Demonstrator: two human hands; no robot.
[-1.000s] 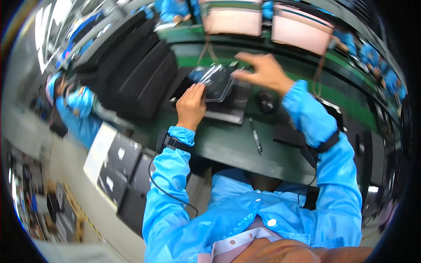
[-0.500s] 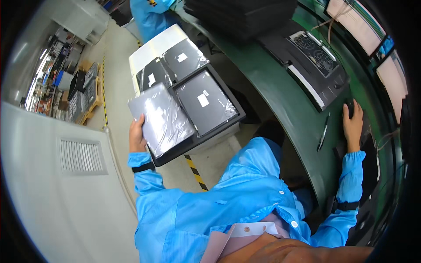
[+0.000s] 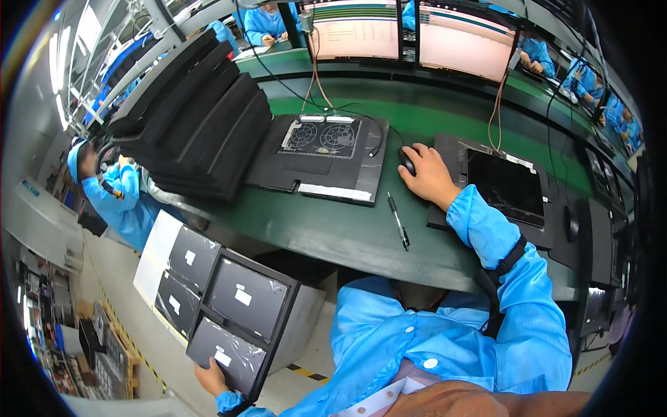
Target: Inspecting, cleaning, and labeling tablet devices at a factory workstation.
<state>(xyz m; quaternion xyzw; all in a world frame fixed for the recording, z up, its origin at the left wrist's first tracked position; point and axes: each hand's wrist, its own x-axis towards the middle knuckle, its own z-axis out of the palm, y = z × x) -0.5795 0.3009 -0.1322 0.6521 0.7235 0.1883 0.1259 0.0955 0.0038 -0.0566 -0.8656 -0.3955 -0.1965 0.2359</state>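
My left hand (image 3: 210, 379) is at the outer edge of a flat dark panel (image 3: 240, 346) wrapped in clear film with a white label. Its thumb lies over the panel's edge; the other fingers are partly hidden. This panel sits in the nearest compartment of a black foam tray (image 3: 283, 306), beside other wrapped panels: one to its right (image 3: 260, 288), and two farther away (image 3: 182, 306) (image 3: 198, 254). On the green bench, my right hand (image 3: 432, 179) is wrapped over a black computer mouse (image 3: 406, 161).
A pen (image 3: 398, 221) lies on the green bench (image 3: 326, 233). Black fixtures (image 3: 333, 174) flank the mouse, the right one bearing a glossy black screen (image 3: 506, 186). Foam trays are stacked (image 3: 198, 118) at left. Two monitors (image 3: 358, 31) stand behind; a co-worker (image 3: 114, 191) is at far left.
My view has swung right toward the bench and monitors. The panel at my left hand was raised and tilted, its shiny face showing; a labelled panel now lies in that compartment. My right hand stays on the mouse.
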